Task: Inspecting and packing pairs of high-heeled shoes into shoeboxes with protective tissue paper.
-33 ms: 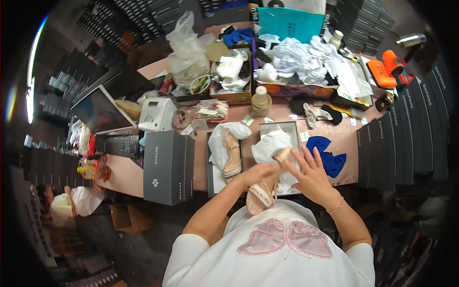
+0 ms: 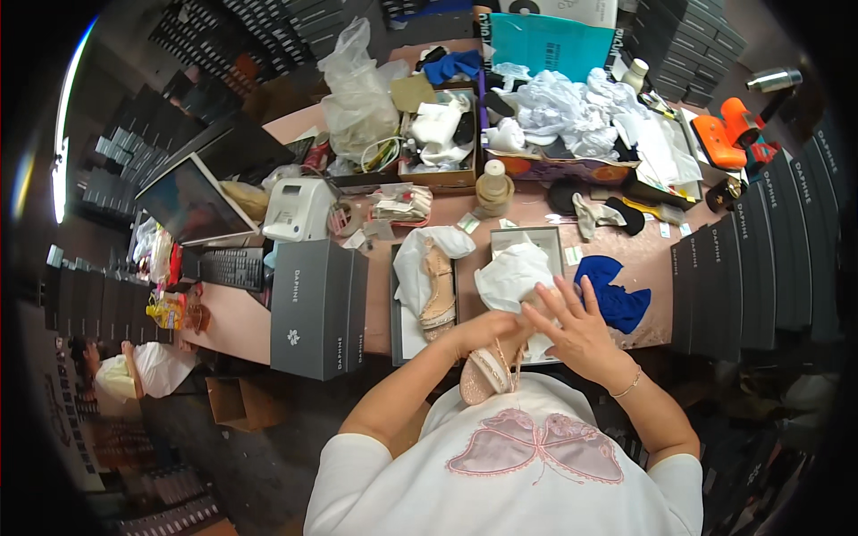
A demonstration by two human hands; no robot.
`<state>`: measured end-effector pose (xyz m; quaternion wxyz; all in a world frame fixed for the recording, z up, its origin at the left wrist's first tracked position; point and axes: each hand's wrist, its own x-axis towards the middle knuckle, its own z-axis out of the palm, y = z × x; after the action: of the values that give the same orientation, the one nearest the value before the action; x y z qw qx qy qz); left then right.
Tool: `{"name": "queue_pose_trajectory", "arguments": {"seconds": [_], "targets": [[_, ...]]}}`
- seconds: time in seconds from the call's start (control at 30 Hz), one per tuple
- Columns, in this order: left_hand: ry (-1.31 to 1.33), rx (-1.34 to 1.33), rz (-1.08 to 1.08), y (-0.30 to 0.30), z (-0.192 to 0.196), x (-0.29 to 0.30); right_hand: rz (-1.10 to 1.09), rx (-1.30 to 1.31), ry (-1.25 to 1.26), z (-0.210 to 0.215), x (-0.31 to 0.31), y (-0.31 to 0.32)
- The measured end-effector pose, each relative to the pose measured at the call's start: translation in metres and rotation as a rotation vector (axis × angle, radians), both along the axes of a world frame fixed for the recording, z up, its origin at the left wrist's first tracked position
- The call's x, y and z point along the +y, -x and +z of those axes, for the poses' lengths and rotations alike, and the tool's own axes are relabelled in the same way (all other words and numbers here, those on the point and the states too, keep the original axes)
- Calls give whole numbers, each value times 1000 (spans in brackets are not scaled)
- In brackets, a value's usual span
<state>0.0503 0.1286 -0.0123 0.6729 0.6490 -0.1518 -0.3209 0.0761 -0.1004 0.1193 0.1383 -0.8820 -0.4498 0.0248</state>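
My left hand [image 2: 476,332] grips a pink glittery sandal [image 2: 487,373] by its upper part, with the sole hanging toward my chest. My right hand [image 2: 576,329] is beside it with fingers spread, touching the shoe's front and crumpled white tissue paper [image 2: 512,272]. The tissue lies in an open grey shoe box [image 2: 527,236] on the pink table. The matching sandal [image 2: 438,288] rests on white paper in the other open half of the box, just left of my hands.
A closed dark grey shoe box [image 2: 317,308] stands to the left and a blue cloth [image 2: 617,299] to the right. Dark boxes [image 2: 742,286] are stacked along the right edge. Behind are a monitor [image 2: 192,201], a keyboard [image 2: 231,266], cluttered cardboard trays [image 2: 438,179] and an orange tool [image 2: 728,134]. Another person [image 2: 143,371] is at lower left.
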Motion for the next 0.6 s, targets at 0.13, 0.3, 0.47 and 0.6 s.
{"name": "queue_pose_trajectory", "arguments": {"seconds": [0.13, 0.3, 0.47, 0.6], "targets": [[313, 485, 288, 25, 35, 14, -44, 139, -221, 1, 15, -11], [765, 605, 1017, 72, 34, 83, -250, 883, -669, -64, 60, -4], [769, 498, 1253, 123, 33, 117, -128, 996, -526, -194, 171, -33], [898, 420, 1236, 149, 18, 113, -251, 353, -144, -225, 227, -68]]}}
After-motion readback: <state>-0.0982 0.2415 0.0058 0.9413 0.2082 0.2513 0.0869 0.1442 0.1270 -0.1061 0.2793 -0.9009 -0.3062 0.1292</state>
